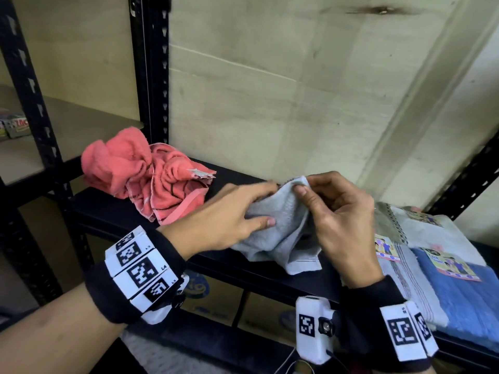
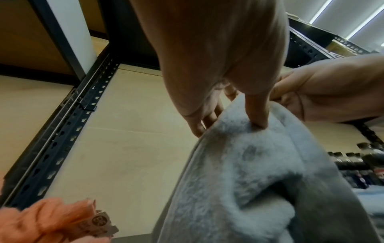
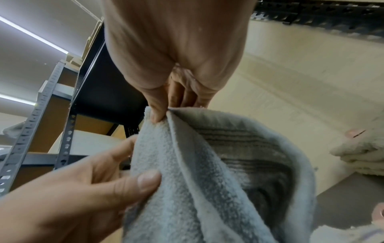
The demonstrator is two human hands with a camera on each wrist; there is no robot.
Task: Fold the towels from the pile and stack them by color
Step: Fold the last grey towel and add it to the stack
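Observation:
A crumpled grey towel (image 1: 278, 233) hangs over the front of the black shelf (image 1: 113, 211), lifted at its top corner. My right hand (image 1: 305, 188) pinches that corner between thumb and fingers, as the right wrist view shows (image 3: 160, 115). My left hand (image 1: 259, 209) grips the towel's left side, thumb on the front face and fingers behind. In the left wrist view the grey towel (image 2: 249, 172) fills the lower right, with the left thumb pressed into it. A loose pile of pink towels (image 1: 145, 176) lies at the shelf's left end.
Folded towels lie at the right of the shelf: a grey-white stack (image 1: 413, 268) and a blue one (image 1: 459, 298), each with a paper label. Black slotted uprights (image 1: 154, 76) stand behind the pink pile. Cardboard boxes (image 1: 213, 300) sit below the shelf.

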